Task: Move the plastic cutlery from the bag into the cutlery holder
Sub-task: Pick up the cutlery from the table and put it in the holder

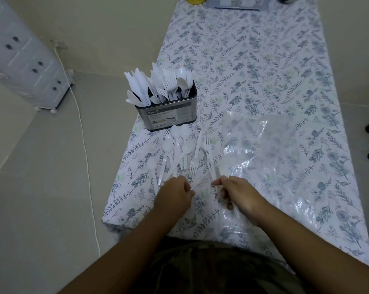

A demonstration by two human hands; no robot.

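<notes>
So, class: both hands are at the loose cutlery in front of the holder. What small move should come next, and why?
Probably lift the fork that the right hand pinches by its handle and carry it to the cutlery holder, where forks already stand in the middle section. The left hand grips another handle, and spoons still lie on the tablecloth.

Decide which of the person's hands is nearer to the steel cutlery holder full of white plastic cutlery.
Left. The left hand lies almost straight in front of the steel cutlery holder, just past the loose spoons. The right hand sits further right, beside the clear plastic bag.
</notes>
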